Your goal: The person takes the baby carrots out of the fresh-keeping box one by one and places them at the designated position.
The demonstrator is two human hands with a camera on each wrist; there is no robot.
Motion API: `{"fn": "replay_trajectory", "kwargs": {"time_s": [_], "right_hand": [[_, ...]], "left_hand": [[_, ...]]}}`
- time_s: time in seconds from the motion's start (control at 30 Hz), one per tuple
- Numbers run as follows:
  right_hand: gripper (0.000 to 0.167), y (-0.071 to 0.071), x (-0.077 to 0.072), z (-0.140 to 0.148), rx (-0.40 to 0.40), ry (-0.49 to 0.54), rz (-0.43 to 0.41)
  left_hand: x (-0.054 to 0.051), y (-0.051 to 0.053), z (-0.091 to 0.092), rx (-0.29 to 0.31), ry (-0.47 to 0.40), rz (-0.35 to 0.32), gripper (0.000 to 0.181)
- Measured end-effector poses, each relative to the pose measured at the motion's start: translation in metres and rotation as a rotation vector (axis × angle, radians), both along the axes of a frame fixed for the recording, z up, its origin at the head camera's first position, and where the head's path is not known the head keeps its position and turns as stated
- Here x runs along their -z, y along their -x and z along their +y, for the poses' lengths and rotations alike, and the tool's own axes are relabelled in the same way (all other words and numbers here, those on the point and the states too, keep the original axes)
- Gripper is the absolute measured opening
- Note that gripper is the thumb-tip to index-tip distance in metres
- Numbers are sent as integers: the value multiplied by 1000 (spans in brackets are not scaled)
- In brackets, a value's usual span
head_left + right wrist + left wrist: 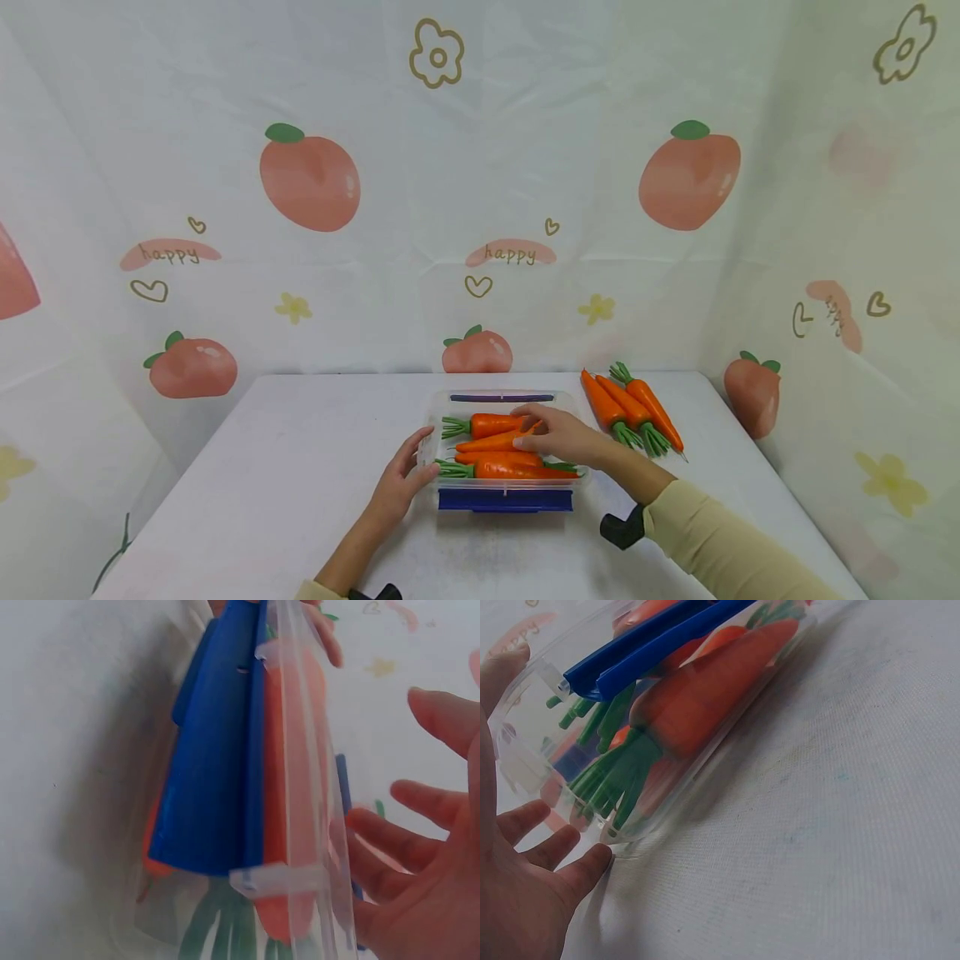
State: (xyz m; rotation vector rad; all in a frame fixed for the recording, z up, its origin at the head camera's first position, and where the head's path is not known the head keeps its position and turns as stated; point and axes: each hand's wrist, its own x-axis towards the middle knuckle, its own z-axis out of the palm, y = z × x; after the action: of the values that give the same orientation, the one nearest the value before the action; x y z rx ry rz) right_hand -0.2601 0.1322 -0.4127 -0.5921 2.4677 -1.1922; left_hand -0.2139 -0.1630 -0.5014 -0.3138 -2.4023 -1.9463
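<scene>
A clear plastic box (pixel 506 484) with blue clips holds several orange carrots (pixel 491 442) with green tops. My left hand (pixel 399 485) is at its left side, fingers spread along the wall; the left wrist view shows the same hand (pixel 525 877) with fingertips at the clear wall (pixel 641 834). Over the box's right part is my right hand (pixel 558 433), fingers bent loosely above the middle carrots. In the right wrist view that hand (pixel 420 847) has its thumb and fingers apart with nothing gripped, partly behind the clear wall (pixel 319 787).
Several more carrots (pixel 637 408) lie on the white table (pixel 337 450) to the right of the box, near the back edge. A white cloth (pixel 495 167) printed with fruit and flowers hangs behind and at the sides.
</scene>
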Motion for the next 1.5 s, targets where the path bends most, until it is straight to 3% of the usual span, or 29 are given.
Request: {"fn": "replay_trajectory", "kwargs": {"time_s": [0.2,0.47,1.0,1.23,1.5], "right_hand": [[45,-7,4,-6,-97,-86,-33],[46,-13,3,-11,-159,-127,-65],[45,-11,5,-13,-172,-158,-7],[36,-4,-8,-5,-158,-137,17],[40,4,-32,15,-90,-77,11]], "left_hand": [[-1,-1,1,-10,-12,2,58],[-2,0,1,-19,3,5,57],[-3,0,1,-10,-1,10,56],[-2,0,1,-2,-3,25,56],[-3,0,1,-14,22,14,58]]}}
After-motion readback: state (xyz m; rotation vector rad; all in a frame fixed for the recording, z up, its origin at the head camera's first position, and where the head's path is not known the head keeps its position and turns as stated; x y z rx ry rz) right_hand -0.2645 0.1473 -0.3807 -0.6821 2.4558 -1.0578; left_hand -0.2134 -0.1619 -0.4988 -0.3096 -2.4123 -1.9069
